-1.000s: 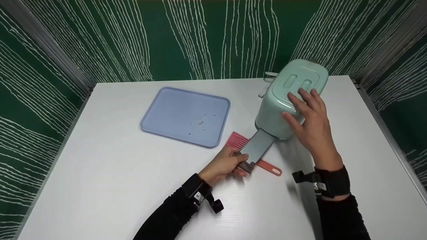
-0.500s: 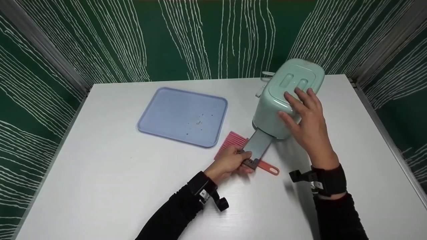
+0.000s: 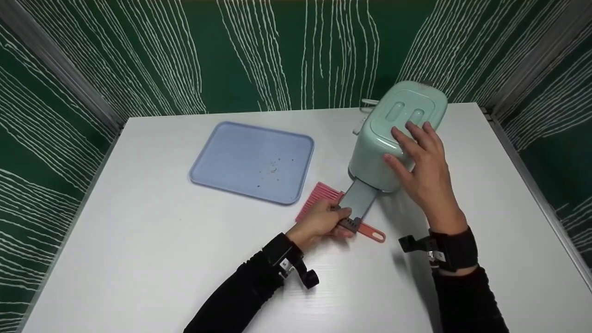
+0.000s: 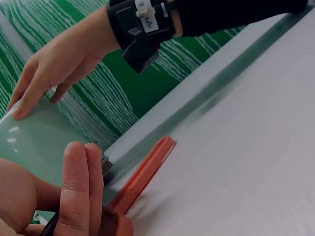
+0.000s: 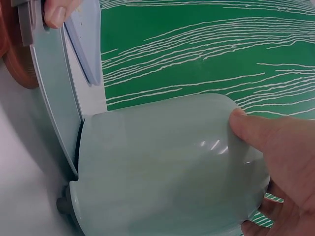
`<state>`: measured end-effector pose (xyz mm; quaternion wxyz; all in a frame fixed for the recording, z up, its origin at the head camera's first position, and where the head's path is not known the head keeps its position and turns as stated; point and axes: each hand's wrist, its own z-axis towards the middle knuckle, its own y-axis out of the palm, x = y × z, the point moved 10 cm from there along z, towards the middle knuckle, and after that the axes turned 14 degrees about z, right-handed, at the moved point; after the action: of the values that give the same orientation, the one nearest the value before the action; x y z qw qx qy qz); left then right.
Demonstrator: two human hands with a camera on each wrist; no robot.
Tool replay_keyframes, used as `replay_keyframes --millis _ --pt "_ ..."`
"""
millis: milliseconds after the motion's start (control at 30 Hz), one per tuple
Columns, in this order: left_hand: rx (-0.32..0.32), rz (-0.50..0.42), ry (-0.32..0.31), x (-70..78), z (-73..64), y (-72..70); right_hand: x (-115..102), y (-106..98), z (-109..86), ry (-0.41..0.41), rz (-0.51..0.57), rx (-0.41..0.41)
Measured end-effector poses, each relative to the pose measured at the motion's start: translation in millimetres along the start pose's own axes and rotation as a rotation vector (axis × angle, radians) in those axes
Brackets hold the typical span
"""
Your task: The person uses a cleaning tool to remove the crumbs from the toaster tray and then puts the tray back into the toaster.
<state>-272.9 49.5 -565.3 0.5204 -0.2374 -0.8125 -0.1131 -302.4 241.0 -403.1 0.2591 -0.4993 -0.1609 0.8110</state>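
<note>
A mint-green toaster (image 3: 372,155) stands at the right of the table. From the bottom of its near end sticks out a flat crumb tray (image 3: 358,199) with a dark grey end. My left hand (image 3: 319,219) pinches that end between thumb and fingers; the tray's inner part is hidden inside the toaster. My right hand (image 3: 428,178) holds the toaster's near upper end, thumb (image 5: 253,125) at one edge and fingers at the other. A brush with pink bristles (image 3: 317,196) and an orange handle (image 3: 373,232) lies beneath the tray and the left hand.
A blue rectangular tray (image 3: 231,152) with dark crumbs on it lies left of the toaster. A white cord (image 3: 367,105) shows behind the toaster. The white table (image 3: 152,259) ends at green walls with white streaks.
My left hand and the crumb tray have shifted slightly forward, with a little less of the tray showing. The right hand keeps its place on the toaster. The whole view drifts slightly.
</note>
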Motion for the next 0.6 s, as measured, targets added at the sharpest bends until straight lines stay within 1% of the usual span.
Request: replay_keyframes --millis 267,367,467,533,600 --pt "0.014 -0.042 -0.026 3.0 0.5 1.2 0 0 -0.8 0.003 0.009 0.002" --pt "0.010 -0.035 -0.014 6.9 -1.4 2.1 0 0 -1.0 0.005 0.011 0.001" --pt "-0.008 0.010 0.014 11.1 -2.3 2.6 0 0 -0.9 0.010 0.008 -0.002" --pt "-0.013 0.063 0.036 14.1 -2.8 2.2 1 0 -0.8 0.010 0.003 -0.003" --pt "-0.013 0.139 0.050 16.5 -3.3 1.7 1 0 -0.8 0.009 0.002 -0.003"
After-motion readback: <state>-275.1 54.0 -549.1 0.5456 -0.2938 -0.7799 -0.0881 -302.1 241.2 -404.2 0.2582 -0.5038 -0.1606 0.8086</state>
